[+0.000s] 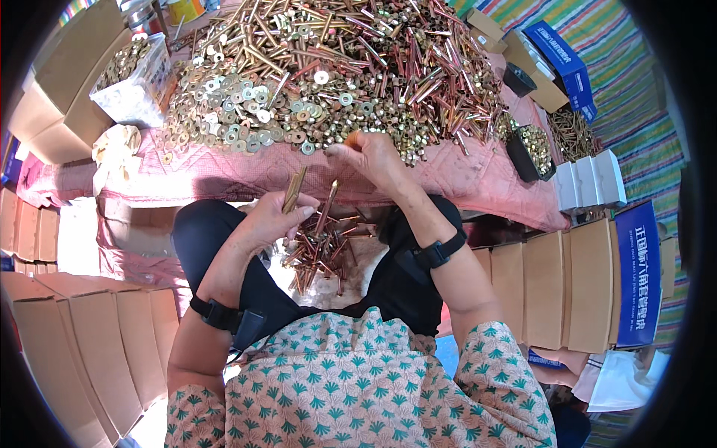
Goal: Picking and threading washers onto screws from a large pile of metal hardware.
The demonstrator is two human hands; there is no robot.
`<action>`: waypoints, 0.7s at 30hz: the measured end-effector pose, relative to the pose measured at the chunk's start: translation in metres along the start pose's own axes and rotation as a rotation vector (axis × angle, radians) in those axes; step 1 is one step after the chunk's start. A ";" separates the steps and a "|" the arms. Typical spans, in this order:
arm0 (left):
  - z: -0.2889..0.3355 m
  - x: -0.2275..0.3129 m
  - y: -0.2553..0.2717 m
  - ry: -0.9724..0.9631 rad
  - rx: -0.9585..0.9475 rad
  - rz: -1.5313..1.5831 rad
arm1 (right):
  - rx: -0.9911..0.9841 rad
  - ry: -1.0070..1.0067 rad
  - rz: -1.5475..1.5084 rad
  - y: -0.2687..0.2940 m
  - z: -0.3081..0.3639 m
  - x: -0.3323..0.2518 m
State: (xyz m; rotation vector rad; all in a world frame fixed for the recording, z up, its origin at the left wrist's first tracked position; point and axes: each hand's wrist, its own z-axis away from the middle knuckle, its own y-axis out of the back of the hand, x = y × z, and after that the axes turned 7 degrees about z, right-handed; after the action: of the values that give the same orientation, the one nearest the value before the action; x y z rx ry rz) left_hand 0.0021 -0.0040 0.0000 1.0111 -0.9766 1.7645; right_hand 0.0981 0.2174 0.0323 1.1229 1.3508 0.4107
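Observation:
My left hand (270,222) is closed around a few long brass-coloured anchor bolts (294,190), which point up from its fingers. Just beside it, a single reddish bolt (326,207) stands tip-up over a heap of assembled-looking bolts (321,257) between my knees. My right hand (376,160) is over the near edge of the big hardware pile, next to the small brass nuts (396,134). Its thumb and fingers are drawn together; whatever may be between them is too small to make out. To its left lie loose flat washers (239,112).
Long bolts and sleeves (328,30) cover the pink-clothed table (478,183). A clear plastic tub (142,86) stands at the left, a black tray of nuts (532,153) at the right. Cardboard boxes (89,351) flank me, with more brown boxes (549,287) opposite.

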 end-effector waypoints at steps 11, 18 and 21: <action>-0.008 -0.003 0.009 -0.148 0.176 0.080 | 0.300 0.257 0.395 -0.013 -0.049 -0.002; -0.007 0.012 0.001 -0.184 0.197 0.154 | 0.154 0.449 0.494 -0.021 -0.057 -0.007; -0.012 0.008 0.003 -0.162 0.201 0.247 | 0.166 0.558 0.597 -0.019 -0.061 -0.010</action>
State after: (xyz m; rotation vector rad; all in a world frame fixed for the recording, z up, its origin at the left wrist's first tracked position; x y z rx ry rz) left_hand -0.0061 0.0085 0.0020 1.2175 -1.0774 2.0411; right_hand 0.0340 0.2248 0.0323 1.6284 1.5215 1.1273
